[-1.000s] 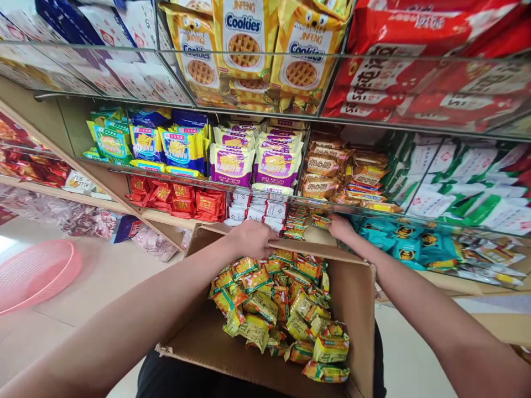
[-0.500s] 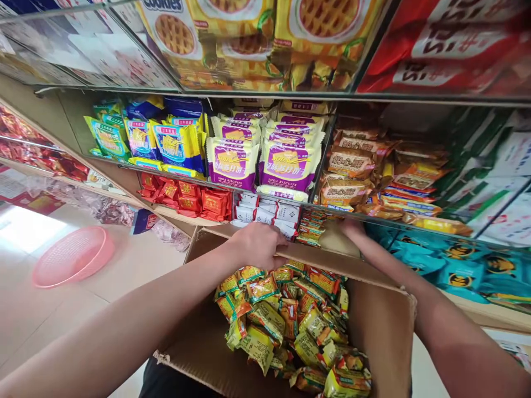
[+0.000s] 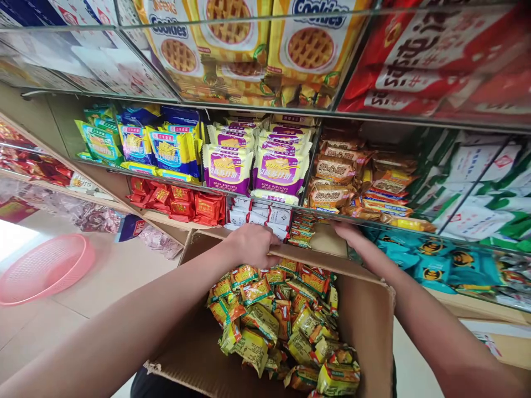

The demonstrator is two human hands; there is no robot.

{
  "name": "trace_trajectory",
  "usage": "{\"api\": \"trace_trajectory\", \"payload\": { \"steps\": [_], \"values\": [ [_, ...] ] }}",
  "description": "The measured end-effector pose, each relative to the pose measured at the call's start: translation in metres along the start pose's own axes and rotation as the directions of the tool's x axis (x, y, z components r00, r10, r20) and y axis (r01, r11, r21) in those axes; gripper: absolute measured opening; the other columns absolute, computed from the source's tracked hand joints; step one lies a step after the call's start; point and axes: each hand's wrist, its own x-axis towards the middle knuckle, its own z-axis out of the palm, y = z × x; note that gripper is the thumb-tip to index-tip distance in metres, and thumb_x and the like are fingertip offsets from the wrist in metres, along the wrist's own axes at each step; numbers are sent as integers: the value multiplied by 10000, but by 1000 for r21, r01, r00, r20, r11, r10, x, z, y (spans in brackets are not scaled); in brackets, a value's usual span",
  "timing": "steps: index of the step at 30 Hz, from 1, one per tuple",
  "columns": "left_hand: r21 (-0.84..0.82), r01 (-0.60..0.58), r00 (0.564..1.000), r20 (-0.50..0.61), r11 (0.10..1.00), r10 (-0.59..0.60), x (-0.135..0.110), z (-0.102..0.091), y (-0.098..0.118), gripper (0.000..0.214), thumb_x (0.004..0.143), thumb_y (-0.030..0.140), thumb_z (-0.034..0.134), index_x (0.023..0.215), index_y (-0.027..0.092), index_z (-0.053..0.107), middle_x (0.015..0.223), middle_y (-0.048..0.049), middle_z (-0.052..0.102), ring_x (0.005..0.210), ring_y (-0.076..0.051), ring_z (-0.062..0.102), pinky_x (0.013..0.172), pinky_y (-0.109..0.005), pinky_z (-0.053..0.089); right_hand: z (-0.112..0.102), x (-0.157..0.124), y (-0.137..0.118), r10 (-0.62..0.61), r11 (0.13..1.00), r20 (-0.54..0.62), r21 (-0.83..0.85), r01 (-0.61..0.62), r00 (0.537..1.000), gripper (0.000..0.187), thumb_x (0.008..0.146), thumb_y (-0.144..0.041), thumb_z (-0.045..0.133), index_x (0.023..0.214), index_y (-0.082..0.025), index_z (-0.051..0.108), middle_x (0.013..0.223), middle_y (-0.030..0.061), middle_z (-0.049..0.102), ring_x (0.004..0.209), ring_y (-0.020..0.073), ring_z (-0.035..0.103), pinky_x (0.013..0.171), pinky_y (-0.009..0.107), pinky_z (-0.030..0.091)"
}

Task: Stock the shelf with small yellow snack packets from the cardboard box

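My left hand (image 3: pixel 254 245) is closed over the far rim of an open cardboard box (image 3: pixel 371 326). Inside the box lies a heap of small wrapped snacks (image 3: pixel 265 320) in yellow, orange and green wrappers. My right hand (image 3: pixel 347 231) reaches past the box into the lower shelf compartment, beneath the glass edge; its fingers are mostly hidden there. Beside that hand are a bare patch of shelf bottom (image 3: pixel 327 239) and a small row of matching yellow-green snacks (image 3: pixel 302 229). White packets (image 3: pixel 259 213) lie to the left of that row.
Above stand purple soda biscuits (image 3: pixel 276 168), blue-yellow packs (image 3: pixel 170 149) and brown snack packs (image 3: pixel 334 166). Red packets (image 3: pixel 182 202) lie low left, teal bags (image 3: pixel 435 268) low right. A pink basket (image 3: pixel 47 268) rests on the tiled floor. Glass dividers and shelf edges cross the view.
The view has shifted, so shelves and box appear slightly further left and upper packs show more. My left hand stays on the box rim; my right hand stays in the lower compartment.
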Motion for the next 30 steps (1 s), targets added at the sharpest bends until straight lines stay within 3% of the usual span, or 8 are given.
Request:
{"api": "trace_trajectory", "payload": {
  "steps": [8, 11, 13, 15, 17, 21, 25, 30],
  "values": [
    [35, -3, 1000, -14, 999, 3, -8, 2, 6, 413, 687, 518, 462, 926, 236, 645, 841, -40, 664, 783, -208, 597, 644, -293, 418, -68, -128, 2, 235, 802, 110, 540, -256, 966, 543, 820, -569, 318, 1123, -172, 530, 1146, 129, 562, 1030, 206, 547, 814, 317, 466],
    [54, -9, 1000, -23, 998, 11, -15, 7, 10, 401, 686, 509, 466, 889, 215, 648, 831, -50, 660, 789, -213, 598, 667, -305, 426, -89, -201, 0, 236, 903, -270, 416, -108, 933, 429, 821, -507, 386, 1044, -191, 571, 1105, 82, 581, 1027, 217, 530, 864, 363, 422],
    [65, -8, 999, -36, 998, 11, -18, 9, 11, 402, 691, 512, 459, 873, 206, 645, 827, -55, 659, 783, -215, 598, 672, -312, 427, -85, -243, -4, -97, 980, -473, 110, 168, 876, 288, 824, -394, 441, 973, -191, 580, 995, 72, 601, 950, 206, 544, 824, 357, 429],
    [77, 2, 999, -51, 997, 2, -19, 10, 12, 411, 693, 523, 450, 863, 201, 641, 826, -58, 657, 767, -218, 599, 658, -318, 429, -64, -272, -10, -493, 866, -319, -96, 490, 809, 181, 807, -317, 479, 897, -202, 586, 920, 58, 602, 895, 190, 550, 794, 330, 435],
    [88, 15, 998, -67, 996, -9, -20, 11, 12, 405, 694, 518, 453, 855, 197, 639, 820, -62, 653, 748, -222, 600, 643, -325, 434, -31, -287, -16, -607, 785, -56, -200, 587, 793, 190, 790, -297, 497, 930, -207, 590, 1013, 73, 582, 945, 209, 534, 809, 340, 429],
    [43, -117, 951, -284, 992, 125, -36, 20, 19, 348, 741, 365, 461, 1018, 200, 593, 930, -70, 638, 883, -224, 571, 751, -358, 436, 29, -288, -30, -277, 806, 155, -500, 317, 948, 362, 730, -235, 533, 1084, -168, 560, 1184, 150, 484, 980, 285, 520, 752, 383, 436],
    [-25, -388, 775, -550, 921, 311, -80, 65, 46, 362, 755, 215, 440, 1103, 209, 540, 1163, -74, 547, 1151, -215, 405, 960, -393, 330, 38, -281, -40, -156, 781, 286, -550, 295, 945, 372, 715, -199, 524, 1084, -227, 565, 1093, 108, 543, 898, 291, 543, 691, 386, 429],
    [-294, -215, 923, -373, 931, 96, -128, 137, 66, 415, 720, 207, 510, 1134, 234, 520, 1257, -84, 463, 1196, -257, 358, 955, -424, 350, 27, -280, -29, -187, 835, 269, -463, 297, 945, 295, 739, -142, 437, 998, -166, 575, 976, 101, 598, 853, 243, 566, 700, 336, 430]
  ]
}}
